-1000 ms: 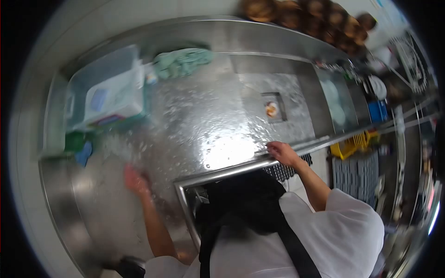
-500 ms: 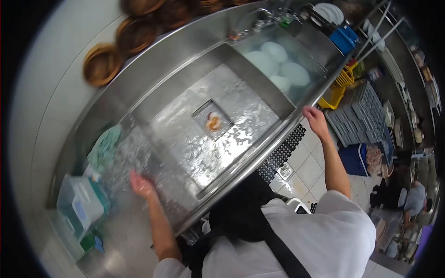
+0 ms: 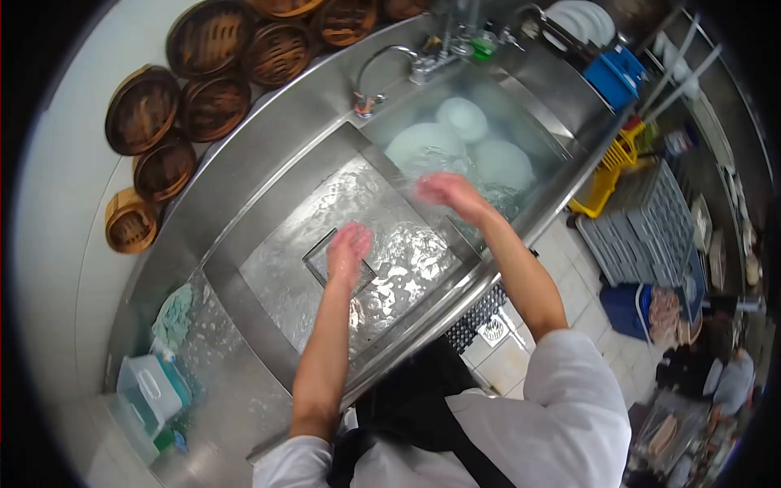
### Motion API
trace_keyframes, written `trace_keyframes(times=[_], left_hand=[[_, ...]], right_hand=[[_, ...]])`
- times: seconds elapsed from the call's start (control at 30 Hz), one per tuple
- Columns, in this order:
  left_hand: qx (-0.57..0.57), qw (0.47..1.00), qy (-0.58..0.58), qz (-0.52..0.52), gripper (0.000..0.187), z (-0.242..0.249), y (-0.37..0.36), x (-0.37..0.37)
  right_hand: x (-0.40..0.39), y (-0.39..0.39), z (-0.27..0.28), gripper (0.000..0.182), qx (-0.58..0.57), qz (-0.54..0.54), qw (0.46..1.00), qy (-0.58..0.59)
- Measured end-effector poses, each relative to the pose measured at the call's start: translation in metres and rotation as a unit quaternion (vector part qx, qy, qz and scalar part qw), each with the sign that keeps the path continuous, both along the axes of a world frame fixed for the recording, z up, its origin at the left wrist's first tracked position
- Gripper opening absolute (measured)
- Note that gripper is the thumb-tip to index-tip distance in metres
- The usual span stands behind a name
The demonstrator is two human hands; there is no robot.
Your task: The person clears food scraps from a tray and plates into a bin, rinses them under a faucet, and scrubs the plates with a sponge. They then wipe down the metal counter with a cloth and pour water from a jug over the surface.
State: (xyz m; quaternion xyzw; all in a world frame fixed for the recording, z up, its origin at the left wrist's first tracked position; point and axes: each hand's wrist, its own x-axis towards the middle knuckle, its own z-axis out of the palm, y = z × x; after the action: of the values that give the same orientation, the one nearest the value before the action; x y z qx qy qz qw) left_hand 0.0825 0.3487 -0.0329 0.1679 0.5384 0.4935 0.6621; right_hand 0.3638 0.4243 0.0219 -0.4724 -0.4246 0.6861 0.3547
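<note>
Over the square drain recess (image 3: 363,282) in the shallow metal basin (image 3: 281,281), my left hand (image 3: 350,254) looks wet, with loosely extended fingers and nothing visible in it. The hand covers most of the recess, so its contents are hidden. My right hand (image 3: 451,193) is above the divider beside the water-filled sink, slightly blurred, its fingers stretched to the left and holding nothing I can see. Several white round plates or bowls (image 3: 500,165) lie under the cloudy water near it, and ripples show there.
Brown bamboo steamer baskets (image 3: 215,107) line the wall ledge. A curved faucet (image 3: 389,50) stands behind the sinks. At left are a green cloth (image 3: 172,317) and a clear plastic container (image 3: 150,386). Grey racks (image 3: 639,211) and a blue bin (image 3: 625,309) stand right; another person (image 3: 732,382) is farther off.
My left hand has moved from the left drainboard to the drain recess. My right hand has left the sink's front edge and reached over by the water-filled sink. The view has shifted.
</note>
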Motion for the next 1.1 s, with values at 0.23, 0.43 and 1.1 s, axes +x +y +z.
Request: trace_keyframes(times=[0.23,0.43,1.1], left_hand=[[0.039,0.991,0.052,0.115,0.027,0.042,0.008,-0.112],[-0.020,0.994,0.047,0.096,0.025,-0.012,-0.024,-0.103],[-0.040,0.994,0.075,-0.072,0.007,-0.076,-0.089,-0.056]], right_hand=[[0.161,0.072,-0.084,0.033,0.139,-0.330,0.864,-0.354],[0.027,0.041,-0.066,0.031,-0.175,-0.100,0.960,0.196],[0.068,-0.105,-0.044,0.049,0.116,-0.115,0.769,-0.618]])
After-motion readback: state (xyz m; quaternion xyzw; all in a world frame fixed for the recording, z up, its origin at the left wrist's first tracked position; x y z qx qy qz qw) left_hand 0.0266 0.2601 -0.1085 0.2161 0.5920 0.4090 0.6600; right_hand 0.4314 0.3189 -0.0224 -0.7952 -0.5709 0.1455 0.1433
